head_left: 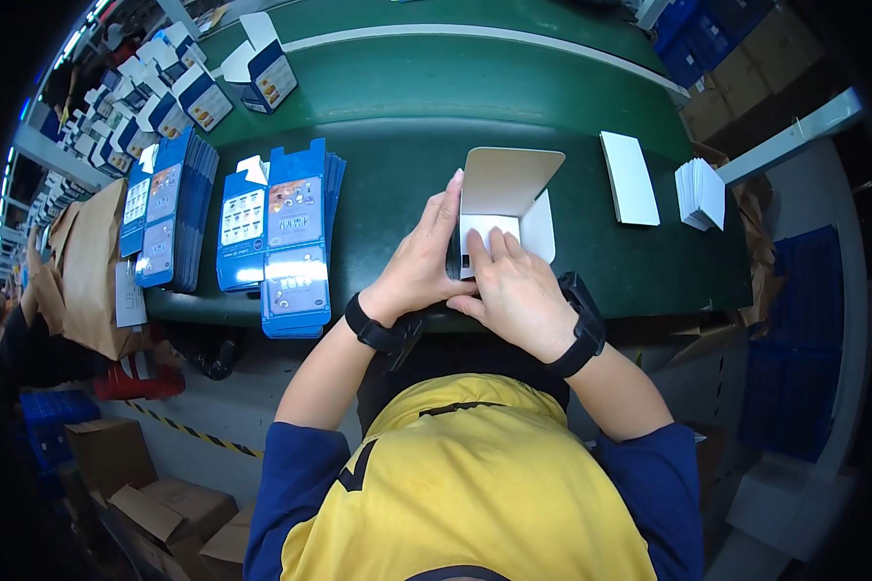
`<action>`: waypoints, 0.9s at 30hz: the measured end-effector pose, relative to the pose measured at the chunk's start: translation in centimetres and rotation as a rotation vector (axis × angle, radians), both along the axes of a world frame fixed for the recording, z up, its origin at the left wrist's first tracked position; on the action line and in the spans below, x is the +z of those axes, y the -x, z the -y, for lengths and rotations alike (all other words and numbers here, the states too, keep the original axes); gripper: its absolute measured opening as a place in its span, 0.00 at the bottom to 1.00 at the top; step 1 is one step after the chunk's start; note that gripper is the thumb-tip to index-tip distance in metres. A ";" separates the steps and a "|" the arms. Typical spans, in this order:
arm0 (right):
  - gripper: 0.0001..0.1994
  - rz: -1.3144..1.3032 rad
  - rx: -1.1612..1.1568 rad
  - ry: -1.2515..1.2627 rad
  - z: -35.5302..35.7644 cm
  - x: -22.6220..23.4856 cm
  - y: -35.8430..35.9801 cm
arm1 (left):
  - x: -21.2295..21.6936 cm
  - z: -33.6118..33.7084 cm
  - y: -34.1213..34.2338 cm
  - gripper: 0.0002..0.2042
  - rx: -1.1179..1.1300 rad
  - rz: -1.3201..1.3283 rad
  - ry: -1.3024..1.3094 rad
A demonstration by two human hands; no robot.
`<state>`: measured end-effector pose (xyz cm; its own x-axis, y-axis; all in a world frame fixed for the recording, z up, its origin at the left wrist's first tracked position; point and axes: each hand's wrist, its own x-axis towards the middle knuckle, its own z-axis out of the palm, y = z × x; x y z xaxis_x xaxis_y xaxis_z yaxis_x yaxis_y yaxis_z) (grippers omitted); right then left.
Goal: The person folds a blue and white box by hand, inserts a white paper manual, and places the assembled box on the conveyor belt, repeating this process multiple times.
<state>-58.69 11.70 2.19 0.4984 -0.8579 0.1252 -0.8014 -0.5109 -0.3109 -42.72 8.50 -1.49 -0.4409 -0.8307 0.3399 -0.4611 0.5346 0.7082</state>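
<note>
A small cardboard box (pixel 512 176), white inside with its lid flap raised, stands open at the front edge of the green work table. My left hand (pixel 419 259) steadies its left side, fingers stretched up along the wall and thumb at the near corner. My right hand (pixel 525 298) reaches over the near wall, with fingertips inside against a white surface and the thumb outside. Whether that surface is the box floor or a loose card, I cannot tell. Left of my hands lie flat blue printed cartons (pixel 294 242) in a stack, with another stack of blue cartons (pixel 170 208) beyond.
To the right lie a pile of long white cards (pixel 630 179) and a stack of smaller white cards (pixel 700 196). Several open-topped blue and white boxes (pixel 264 77) stand at the far left. Past the carton stacks is a brown paper bag (pixel 95 276).
</note>
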 end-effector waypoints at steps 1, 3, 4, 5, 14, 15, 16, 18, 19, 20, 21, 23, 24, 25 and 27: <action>0.31 0.001 0.001 0.005 0.2 0.1 0.1 | 0.0 0.0 0.1 0.57 -0.010 0.004 -0.017; 0.29 -0.114 0.036 -0.146 0.6 0.4 0.4 | 0.0 0.2 0.4 0.57 -0.016 0.012 -0.006; 0.29 -0.112 0.035 -0.147 0.8 0.8 0.3 | 0.0 0.0 0.4 0.57 -0.025 0.020 -0.002; 0.28 -0.177 0.100 -0.216 1.5 1.4 0.1 | -0.2 0.1 0.4 0.57 -0.026 0.023 -0.004; 0.26 -0.035 0.013 -0.151 0.8 1.4 0.4 | -1.1 -0.1 0.2 0.62 -0.018 -0.015 -0.031; 0.24 0.057 0.062 -0.110 0.7 2.6 1.2 | -0.8 -0.2 0.2 0.63 -0.010 -0.008 -0.057; 0.22 0.204 0.073 -0.020 0.4 2.6 2.1 | -0.5 -0.4 0.3 0.63 -0.006 0.001 -0.081; 0.19 0.378 0.053 0.008 0.5 3.5 3.6 | -0.2 -0.6 0.3 0.63 0.001 0.010 -0.089; 0.18 0.405 0.019 -0.053 0.7 4.5 4.2 | -0.1 -0.7 0.4 0.63 0.001 0.017 -0.094; 0.17 0.444 -0.007 0.065 1.1 4.7 4.1 | -0.1 -0.8 0.4 0.63 0.003 0.012 -0.055; 0.15 0.361 0.009 0.032 1.7 4.9 4.4 | -0.1 -1.0 0.5 0.63 0.006 0.010 -0.055; 0.11 0.223 0.140 -0.011 2.4 5.0 4.4 | 0.0 -1.3 0.7 0.63 0.027 0.014 -0.025; 0.11 0.223 0.140 -0.010 2.8 5.0 3.9 | 0.1 -1.3 0.8 0.63 0.027 0.013 -0.023; 0.10 0.099 0.190 -0.097 3.1 4.9 3.1 | 0.2 -1.4 1.0 0.63 0.032 0.017 -0.022; 0.08 -0.024 0.236 -0.185 3.6 4.0 2.5 | 0.2 -1.8 1.4 0.63 0.034 0.020 -0.021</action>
